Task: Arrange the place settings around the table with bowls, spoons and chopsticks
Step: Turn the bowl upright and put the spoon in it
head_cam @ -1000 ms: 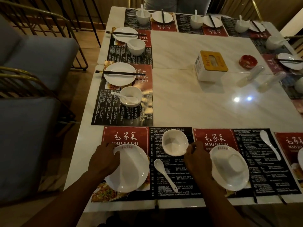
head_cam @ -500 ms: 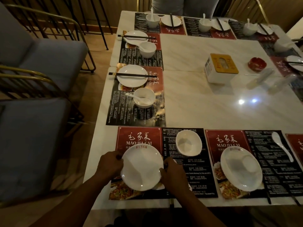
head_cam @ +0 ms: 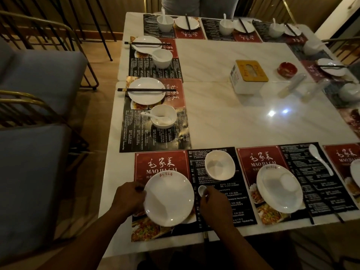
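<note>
On the near placemat (head_cam: 161,162) lies a white plate (head_cam: 169,198). My left hand (head_cam: 129,199) grips its left rim. My right hand (head_cam: 213,205) is closed over a white spoon (head_cam: 202,190) beside the plate's right edge; only the spoon's bowl shows. An empty white bowl (head_cam: 220,167) stands just beyond the spoon. Dark chopsticks (head_cam: 206,236) poke out under my right wrist at the table edge. The neighbouring mat to the right carries a second plate (head_cam: 279,189), a loose spoon (head_cam: 320,158) and chopsticks (head_cam: 339,218).
Settings with plate, bowl, spoon and chopsticks line the left side (head_cam: 147,90) and the far side (head_cam: 187,23). A tissue box (head_cam: 249,76) and a red ashtray (head_cam: 287,68) stand mid-table. Grey chairs (head_cam: 35,78) are on the left. A person stands at the far edge.
My right hand left the second plate, moved left to the near plate's right edge, then closed on the spoon. My left hand stayed on the plate's left rim. The view shifted left.
</note>
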A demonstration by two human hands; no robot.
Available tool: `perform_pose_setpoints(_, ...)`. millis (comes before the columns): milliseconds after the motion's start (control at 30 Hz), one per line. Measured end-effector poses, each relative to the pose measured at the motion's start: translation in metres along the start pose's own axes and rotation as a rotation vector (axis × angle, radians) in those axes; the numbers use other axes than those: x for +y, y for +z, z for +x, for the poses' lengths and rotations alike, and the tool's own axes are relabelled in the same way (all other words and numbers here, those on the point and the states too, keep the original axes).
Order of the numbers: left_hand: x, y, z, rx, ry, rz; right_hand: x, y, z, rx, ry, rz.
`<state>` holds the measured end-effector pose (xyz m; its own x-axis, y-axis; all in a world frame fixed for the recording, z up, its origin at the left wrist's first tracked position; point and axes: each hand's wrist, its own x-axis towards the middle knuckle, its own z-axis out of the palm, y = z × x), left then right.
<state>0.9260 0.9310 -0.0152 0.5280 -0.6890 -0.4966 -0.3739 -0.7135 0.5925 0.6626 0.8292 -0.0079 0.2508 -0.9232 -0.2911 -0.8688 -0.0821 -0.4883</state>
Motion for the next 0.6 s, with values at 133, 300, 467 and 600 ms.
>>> perform_pose_setpoints(133, 0.010, -0.001, 0.002, 0.092, 0.053, 0.105, 0.034, -0.012, -0.005, -0.001, 0.010, -0.193)
perform_pose_setpoints(300, 0.040, 0.000, 0.004, 0.159, 0.184, 0.108, 0.044, -0.018, -0.005, -0.102, -0.054, -0.193)
perform_pose_setpoints(467, 0.065, 0.010, 0.008, 0.149, 0.234, 0.078, 0.037, -0.037, -0.003, -0.124, -0.029, -0.066)
perform_pose_setpoints(600, 0.089, 0.023, 0.013, 0.106, 0.329, 0.063, 0.024, -0.076, 0.004, 0.011, -0.060, 0.034)
